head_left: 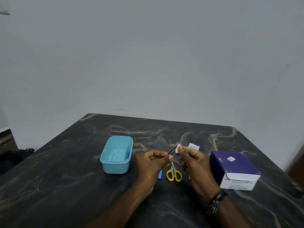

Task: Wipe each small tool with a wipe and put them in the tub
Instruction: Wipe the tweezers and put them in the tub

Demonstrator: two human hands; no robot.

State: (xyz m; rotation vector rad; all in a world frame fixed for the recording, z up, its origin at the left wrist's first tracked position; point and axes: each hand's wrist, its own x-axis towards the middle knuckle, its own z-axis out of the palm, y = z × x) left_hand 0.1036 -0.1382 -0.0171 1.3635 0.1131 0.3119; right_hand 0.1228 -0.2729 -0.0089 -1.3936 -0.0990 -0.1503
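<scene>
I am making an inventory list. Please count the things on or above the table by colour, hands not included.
Blue: 3, the tub, a tool inside it, a tool on the table
Yellow: 1, scissors
Metal: 2, the tool being wiped, a thin tool on the table
White: 2, the wipe, a sachet
Purple and white: 1, box
Total: 9

Blue-handled small tool mostly hidden behind left hand; thin metal tool partly hidden under right hand; purple-and-white cardboard box print blurred, unreadable.
</scene>
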